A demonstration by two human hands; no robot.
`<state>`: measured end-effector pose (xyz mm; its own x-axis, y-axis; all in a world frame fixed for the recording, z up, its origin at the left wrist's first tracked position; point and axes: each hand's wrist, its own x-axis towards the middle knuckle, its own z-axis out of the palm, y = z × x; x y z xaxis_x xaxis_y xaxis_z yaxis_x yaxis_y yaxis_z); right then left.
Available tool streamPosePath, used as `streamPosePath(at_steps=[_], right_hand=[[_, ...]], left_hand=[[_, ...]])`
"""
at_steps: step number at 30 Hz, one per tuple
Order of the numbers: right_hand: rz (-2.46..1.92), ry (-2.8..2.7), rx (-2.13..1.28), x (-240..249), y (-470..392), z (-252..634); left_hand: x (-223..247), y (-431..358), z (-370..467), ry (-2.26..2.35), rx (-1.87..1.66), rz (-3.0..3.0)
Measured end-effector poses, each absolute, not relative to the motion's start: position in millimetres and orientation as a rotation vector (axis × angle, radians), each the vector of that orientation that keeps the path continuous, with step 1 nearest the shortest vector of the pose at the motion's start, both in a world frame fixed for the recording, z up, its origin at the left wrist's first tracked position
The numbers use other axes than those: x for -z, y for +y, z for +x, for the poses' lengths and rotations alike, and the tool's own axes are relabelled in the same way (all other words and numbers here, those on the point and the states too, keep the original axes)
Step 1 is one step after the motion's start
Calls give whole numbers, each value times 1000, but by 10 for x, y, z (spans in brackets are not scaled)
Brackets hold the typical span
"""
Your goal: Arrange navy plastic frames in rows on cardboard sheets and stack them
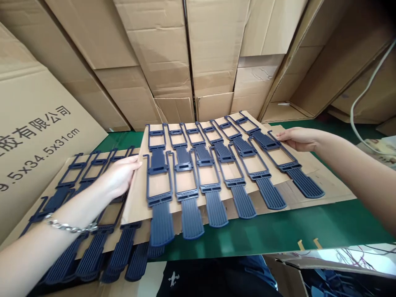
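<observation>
My left hand (123, 175) grips the left edge of a flat cardboard sheet (137, 192), fingers bent round it. My right hand (298, 138) pinches the same sheet at its right edge, beside the last blue part. On the sheet lie two overlapping rows of dark blue plastic frames with ribbed tabs (216, 208); the front tabs stick out past its near edge. The sheet is slightly tilted, its left side over another stack of similar blue parts (120, 251) on cardboard. Beneath its right side shows more bare cardboard (331, 183).
Tall cardboard boxes (213, 45) stand along the back, and a printed carton (40, 111) is at the left. The green tabletop (328, 222) runs underneath. A white cable (355, 101) hangs at the right. Below the table's front edge are thin wires (355, 258) and more blue pieces (331, 284).
</observation>
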<state>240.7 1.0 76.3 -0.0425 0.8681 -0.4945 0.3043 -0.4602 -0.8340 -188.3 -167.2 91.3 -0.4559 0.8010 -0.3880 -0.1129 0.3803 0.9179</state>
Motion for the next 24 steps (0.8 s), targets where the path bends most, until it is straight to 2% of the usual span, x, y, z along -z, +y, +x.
streamPosePath(at_steps=[5,10,17,24], right_hand=[[-1561,-1252,-1874,-739,-197,1762],[-1383,-1276,-2084,-648,-442,1027],[-1271,-1251,-2231,-495,-754,250],[-1232,-1141,-2317,-332,-1030,-173]], left_hand=[[-1110,-2039,-2489,1908,-1241,522],[-1159,-2405,-3107,2034,-1197,472],[-1112,-2749,-3758,2067,-1076,558],[-1112,-2732,-4247,2159,-999,521]])
